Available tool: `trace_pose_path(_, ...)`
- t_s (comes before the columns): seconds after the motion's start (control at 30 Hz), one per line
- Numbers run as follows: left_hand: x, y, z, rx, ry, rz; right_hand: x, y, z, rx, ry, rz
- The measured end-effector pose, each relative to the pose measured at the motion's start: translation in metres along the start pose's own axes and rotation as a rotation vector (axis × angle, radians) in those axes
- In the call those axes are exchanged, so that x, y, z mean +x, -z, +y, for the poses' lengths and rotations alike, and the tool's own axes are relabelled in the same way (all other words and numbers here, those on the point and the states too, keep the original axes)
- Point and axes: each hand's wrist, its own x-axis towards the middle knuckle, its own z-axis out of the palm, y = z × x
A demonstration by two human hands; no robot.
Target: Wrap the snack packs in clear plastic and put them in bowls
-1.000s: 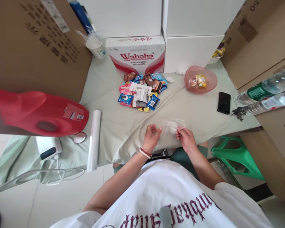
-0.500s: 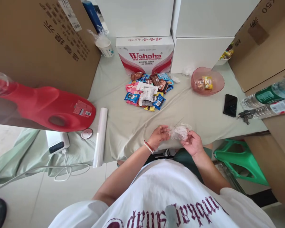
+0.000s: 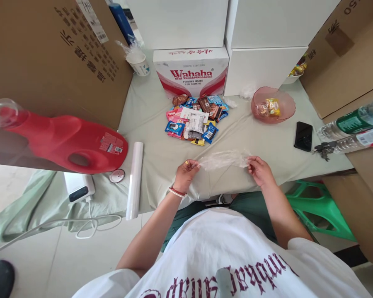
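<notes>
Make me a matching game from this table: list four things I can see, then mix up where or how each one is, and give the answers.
Things:
1. clear plastic sheet
2. pink bowl
3. black phone
4. red jug

Places or states:
A. lying on its side, far left
B. holding a few wrapped snacks
C. stretched between the left hand and the right hand
D. lying flat beside the keys

Pairs: 1-C, 2-B, 3-D, 4-A

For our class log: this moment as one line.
left hand: pinching clear plastic film | right hand: pinching other end | stretched between
</notes>
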Motion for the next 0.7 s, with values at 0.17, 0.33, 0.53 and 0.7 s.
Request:
trace_pose_path(0.17,-0.016,-0.01,0.0,0.066,-0.14,0.114,-0.023,-0.033,0.007,-0.092,0.195,0.162)
trace_pose_path(0.33,-0.027,-0.027,-0.006,0.111,-0.189,0.009,-0.044,-0.073,0.019,-0.114,-0.104,-0.129)
trace_pose_path(0.53,-0.038,-0.034,-0.008,0.124,-0.039,-0.221,-0.027,-0.091,0.027,-0.28,0.13,-0.195)
trace_pose_path(0.7,-0.037,-0.046,-0.005,0.329,-0.2,0.036,-0.027,-0.096,0.034,-0.64,0.415,-0.249)
